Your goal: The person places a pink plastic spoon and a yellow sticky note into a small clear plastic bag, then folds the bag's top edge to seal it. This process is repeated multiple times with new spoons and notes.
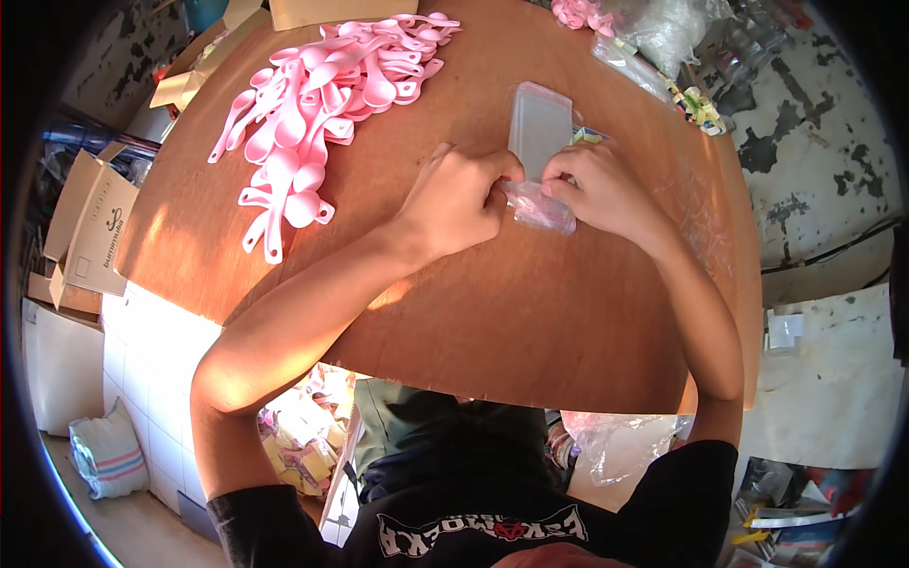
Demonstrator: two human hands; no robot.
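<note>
Between my hands lies a small clear plastic bag with something pinkish in it; the content is too blurred by shine to name. My left hand is closed, thumb and fingers pinching the bag's upper left edge. My right hand pinches the same edge on the right side. Just beyond the fingers lies a stack of flat clear plastic bags, with a small printed card partly hidden by my right hand. To the left, pink plastic measuring spoons are heaped on the wooden table.
Cardboard boxes stand off the table's left side, and another box sits at the far edge. Clear plastic wrapping, a pink bundle and printed cards lie at the far right. A peeling wall rises beyond.
</note>
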